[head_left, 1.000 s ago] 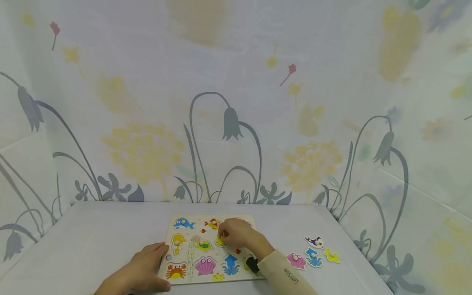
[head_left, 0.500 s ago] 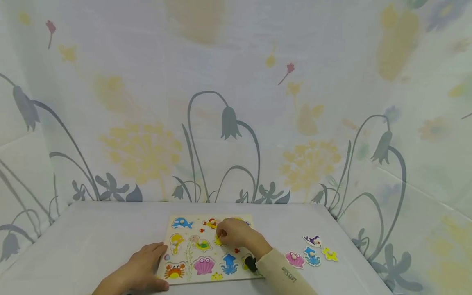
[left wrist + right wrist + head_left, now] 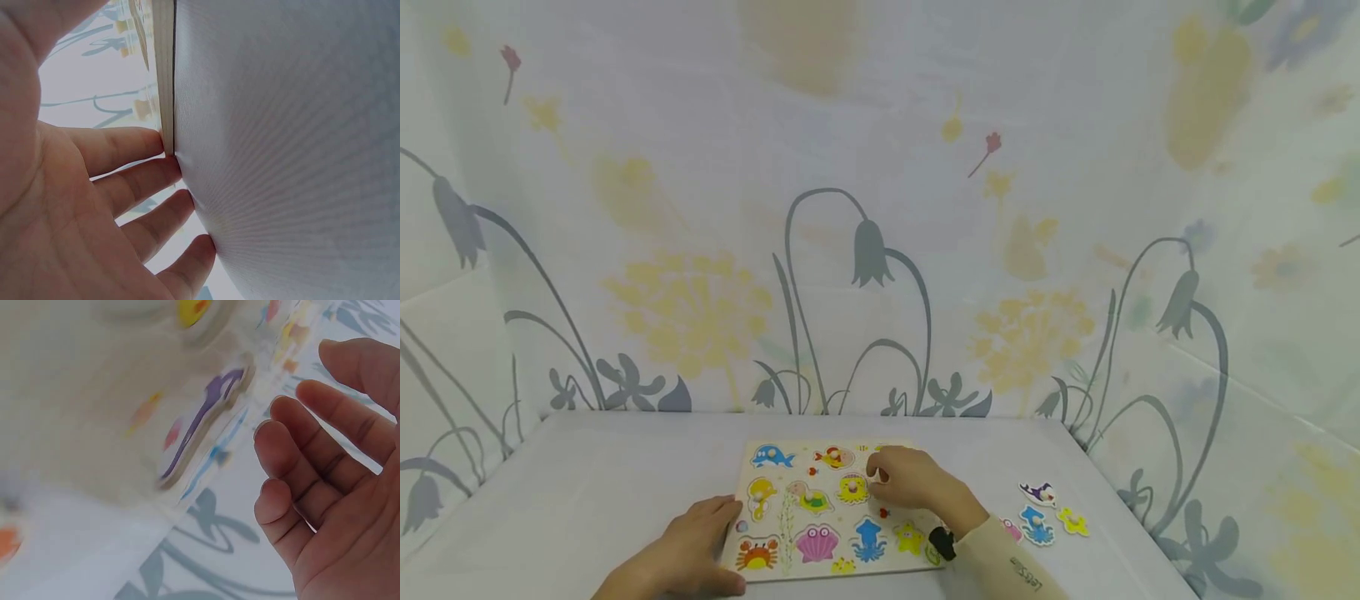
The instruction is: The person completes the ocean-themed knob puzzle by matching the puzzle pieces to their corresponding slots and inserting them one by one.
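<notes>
A wooden peg puzzle board point(image 3: 801, 567) with sea animals lies on the table. My left hand point(image 3: 692, 546) rests against its left edge; in the left wrist view its fingers point(image 3: 144, 181) are extended, some touching the board's edge and the tablecloth. Over the board's right side hovers my right hand point(image 3: 913, 479), fingers loosely bent around nothing; the right wrist view also shows nothing in its fingers point(image 3: 281, 450). Just left of it, a yellow octopus piece point(image 3: 852, 488) sits in the board. A blue whale point(image 3: 772, 455), fish, seahorse, turtle and crab point(image 3: 757, 552) pieces also sit there.
Right of the board lie loose pieces: a purple-and-white dolphin-like one point(image 3: 1038, 493), a blue squid point(image 3: 1037, 525), a yellow starfish point(image 3: 1072, 522) and a pink shell point(image 3: 1012, 529), partly hidden by the right sleeve point(image 3: 1007, 558). A patterned curtain point(image 3: 880, 333) hangs behind.
My right hand has let go of the yellow octopus piece and moved right, uncovering it in the board. The left hand has stayed at the board's edge.
</notes>
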A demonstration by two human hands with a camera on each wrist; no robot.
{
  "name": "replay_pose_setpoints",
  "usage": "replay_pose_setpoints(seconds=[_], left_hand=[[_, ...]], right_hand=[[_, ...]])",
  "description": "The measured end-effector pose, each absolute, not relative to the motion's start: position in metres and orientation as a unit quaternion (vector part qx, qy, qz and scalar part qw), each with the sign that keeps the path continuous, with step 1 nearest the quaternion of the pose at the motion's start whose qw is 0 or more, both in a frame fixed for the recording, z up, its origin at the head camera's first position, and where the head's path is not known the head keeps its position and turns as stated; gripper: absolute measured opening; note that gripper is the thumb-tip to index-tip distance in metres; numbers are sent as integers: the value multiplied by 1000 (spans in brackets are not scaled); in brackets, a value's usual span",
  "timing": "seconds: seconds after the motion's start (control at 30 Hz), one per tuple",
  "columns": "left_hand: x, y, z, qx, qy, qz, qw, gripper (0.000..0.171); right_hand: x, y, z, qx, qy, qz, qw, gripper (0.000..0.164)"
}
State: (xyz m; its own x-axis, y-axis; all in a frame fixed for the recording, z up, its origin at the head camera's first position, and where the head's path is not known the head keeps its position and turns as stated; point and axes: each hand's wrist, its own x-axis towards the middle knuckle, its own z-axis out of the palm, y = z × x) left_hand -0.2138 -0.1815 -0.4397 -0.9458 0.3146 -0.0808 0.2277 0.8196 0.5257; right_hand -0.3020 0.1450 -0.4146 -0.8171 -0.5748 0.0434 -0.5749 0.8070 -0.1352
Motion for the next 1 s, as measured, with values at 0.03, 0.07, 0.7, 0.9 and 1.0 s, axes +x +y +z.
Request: replay_pose_setpoints(seconds=[0.03,0.07,0.7,0.9,1.0], left_hand=[[-214,-181,-440,142,951,262,82,103],[-214,-181,-439,141,952,260,83,104],[-215,-179,-440,144,954,250,81,103],[-215,-180,-441,146,953,252,79,103],[-214,-181,-441,148,952,256,75,102]], right_hand=[[-301,150,-414,301,-951,70,2,17],[-299,155,-413,299,-952,70,4,17],[-285,292,-410,198,-976,83,45,8],[-286,328,-412,168,-979,102,51,6],[-287,342,-415,155,-980,112,47,9]])
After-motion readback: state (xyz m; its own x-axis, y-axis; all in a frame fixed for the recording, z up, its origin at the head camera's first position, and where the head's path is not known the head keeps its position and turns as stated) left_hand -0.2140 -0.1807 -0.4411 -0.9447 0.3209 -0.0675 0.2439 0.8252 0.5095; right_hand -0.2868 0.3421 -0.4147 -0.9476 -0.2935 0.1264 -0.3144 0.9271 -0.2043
